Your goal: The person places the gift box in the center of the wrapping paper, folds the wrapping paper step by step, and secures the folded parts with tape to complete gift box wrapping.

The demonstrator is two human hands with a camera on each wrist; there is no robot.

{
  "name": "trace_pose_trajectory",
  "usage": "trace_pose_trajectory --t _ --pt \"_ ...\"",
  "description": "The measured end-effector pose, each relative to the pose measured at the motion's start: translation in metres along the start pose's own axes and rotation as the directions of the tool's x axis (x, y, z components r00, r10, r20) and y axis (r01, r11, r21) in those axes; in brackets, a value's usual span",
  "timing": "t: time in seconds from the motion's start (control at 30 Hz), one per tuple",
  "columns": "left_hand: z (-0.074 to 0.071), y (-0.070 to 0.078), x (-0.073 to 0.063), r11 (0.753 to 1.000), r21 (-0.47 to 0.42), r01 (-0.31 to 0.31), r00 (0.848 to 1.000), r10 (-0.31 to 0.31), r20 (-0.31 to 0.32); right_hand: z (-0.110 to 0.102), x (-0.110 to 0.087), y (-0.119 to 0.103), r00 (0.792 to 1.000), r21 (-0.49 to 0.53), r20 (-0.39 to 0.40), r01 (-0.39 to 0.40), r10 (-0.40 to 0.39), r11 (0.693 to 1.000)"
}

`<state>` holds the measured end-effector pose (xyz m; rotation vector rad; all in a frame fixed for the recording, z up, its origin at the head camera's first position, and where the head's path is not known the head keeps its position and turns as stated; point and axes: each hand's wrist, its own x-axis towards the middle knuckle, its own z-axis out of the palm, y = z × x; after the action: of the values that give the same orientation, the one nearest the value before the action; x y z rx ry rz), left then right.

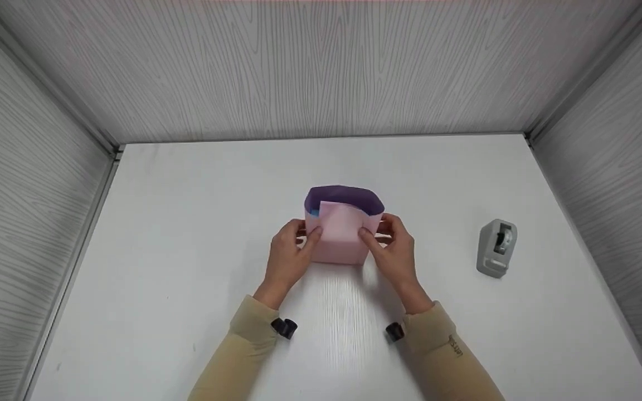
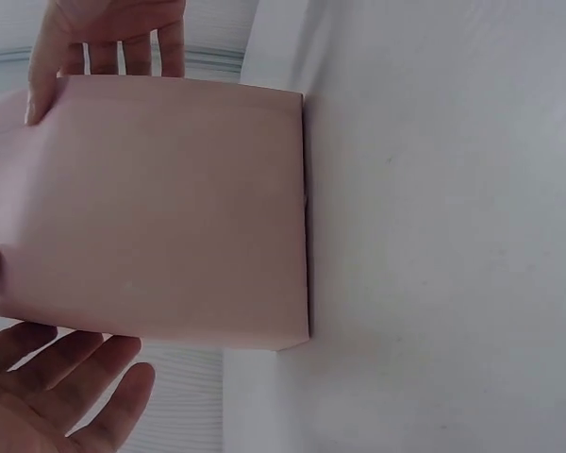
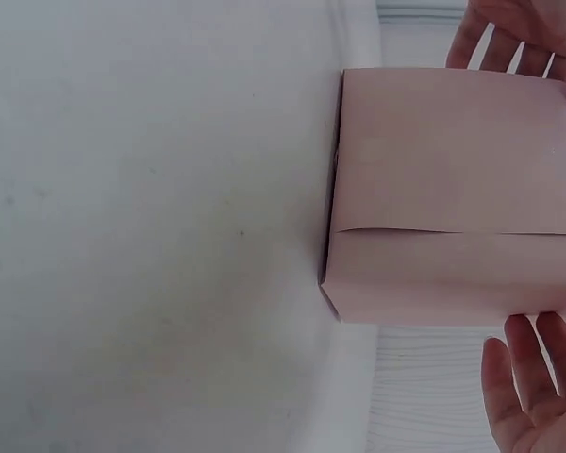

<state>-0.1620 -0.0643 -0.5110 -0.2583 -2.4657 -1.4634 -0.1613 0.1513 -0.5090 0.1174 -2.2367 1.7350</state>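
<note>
Head view, pink box, sleeve reading "Let's"

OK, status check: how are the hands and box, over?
Left hand and right hand grip pink paper box at its sides. Open-topped, purple inside. Tape dispenser off to the right, not in the way.

Tan sleeves – black wrist cameras

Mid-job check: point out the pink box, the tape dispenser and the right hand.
Pink box (image 1: 340, 239), head view: front wall.
Tape dispenser (image 1: 491, 253), head view: gray body.
Right hand (image 1: 398, 253), head view: back of the hand.
</note>
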Motion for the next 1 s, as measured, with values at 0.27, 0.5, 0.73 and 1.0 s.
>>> trace_pose_trajectory --t 0.27,0.5,0.73,1.0 --pt "0.001 0.004 0.004 0.998 0.056 0.012 0.999 -0.009 -0.046 0.000 0.003 -0.003 1.000 -0.039 0.006 -0.026 0.027 0.999" --pt "0.002 0.006 0.007 0.998 0.068 0.016 0.998 -0.013 -0.057 0.001 0.008 -0.008 0.997 -0.101 -0.001 -0.082 0.082 0.992" --pt "0.002 0.006 0.008 0.997 0.074 0.015 0.998 -0.010 -0.057 0.003 0.013 -0.013 0.979 -0.117 -0.020 -0.202 0.201 0.972" --pt "0.001 0.006 0.008 0.996 0.085 0.031 0.998 -0.026 -0.059 0.006 0.013 -0.016 0.987 -0.194 -0.011 -0.159 0.160 0.968"
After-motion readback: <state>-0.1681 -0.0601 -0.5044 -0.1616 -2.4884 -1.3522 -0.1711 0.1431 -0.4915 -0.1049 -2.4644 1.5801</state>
